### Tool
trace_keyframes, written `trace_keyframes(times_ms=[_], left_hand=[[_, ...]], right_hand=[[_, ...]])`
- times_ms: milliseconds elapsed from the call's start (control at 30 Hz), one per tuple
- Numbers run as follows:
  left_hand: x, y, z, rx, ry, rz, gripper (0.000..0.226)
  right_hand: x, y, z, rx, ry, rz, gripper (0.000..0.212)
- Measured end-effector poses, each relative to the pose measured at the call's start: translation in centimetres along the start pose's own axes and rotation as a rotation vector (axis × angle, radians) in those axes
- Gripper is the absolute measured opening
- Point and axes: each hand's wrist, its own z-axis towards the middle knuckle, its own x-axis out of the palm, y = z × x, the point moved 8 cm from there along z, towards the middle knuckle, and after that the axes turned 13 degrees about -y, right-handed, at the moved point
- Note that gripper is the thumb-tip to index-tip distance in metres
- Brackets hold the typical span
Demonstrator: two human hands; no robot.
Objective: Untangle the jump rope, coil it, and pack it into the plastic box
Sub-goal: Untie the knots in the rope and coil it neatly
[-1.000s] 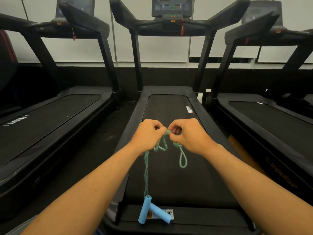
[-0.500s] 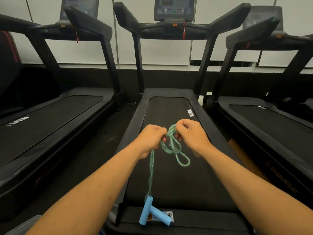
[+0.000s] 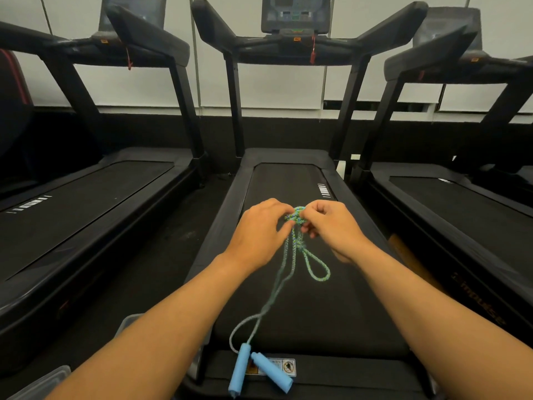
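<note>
Both hands, left hand [image 3: 261,228] and right hand [image 3: 331,226], pinched the knotted jump rope [image 3: 297,219]; plastic box [image 3: 43,381] at lower left, contents not discernible.

The room is evenly and fairly brightly lit from overhead, with the pale panelled wall [image 3: 268,82] along the top of the frame the brightest area. The black treadmill belts [image 3: 305,298] soak up light and show little detail, with only a dull sheen on the deck at left. Shadows are soft and faint. Wide-angle distortion bows the black treadmill uprights [image 3: 184,90] outward toward the edges. The green braided rope strands [image 3: 277,290] in the lower centre are smeared by motion blur; the forearms look sharp.
</note>
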Motion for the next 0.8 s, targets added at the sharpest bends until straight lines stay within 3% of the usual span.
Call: trace_keyframes(times_ms=[167, 300, 467, 600, 700, 800], left_hand=[[-0.3, -0.3, 0.6, 0.015, -0.005, 0.072, 0.002], [-0.5, 0.8, 0.9, -0.111, -0.036, 0.059, 0.007], [-0.1, 0.5, 0.8, -0.053, -0.032, 0.007, 0.018], [-0.6, 0.6, 1.1, -0.091, -0.08, -0.026, 0.007], [-1.4, 1.7, 1.1, -0.302, -0.139, -0.165, 0.009], [-1.1, 4.0, 0.5, -0.664, -0.209, -0.444, 0.01]], right_hand=[[0.2, -0.1, 0.0, 0.024, -0.009, 0.022, 0.016], [0.3, 0.0, -0.2, 0.079, -0.005, 0.129, 0.017], [1.0, 0.1, -0.6, 0.174, 0.066, 0.301, 0.021], [1.3, 0.5, -0.6, 0.192, 0.109, 0.299, 0.021], [1.2, 0.9, -0.5, 0.208, 0.128, 0.307, 0.026], [1.2, 1.2, -0.6, 0.237, 0.153, 0.338, 0.026]])
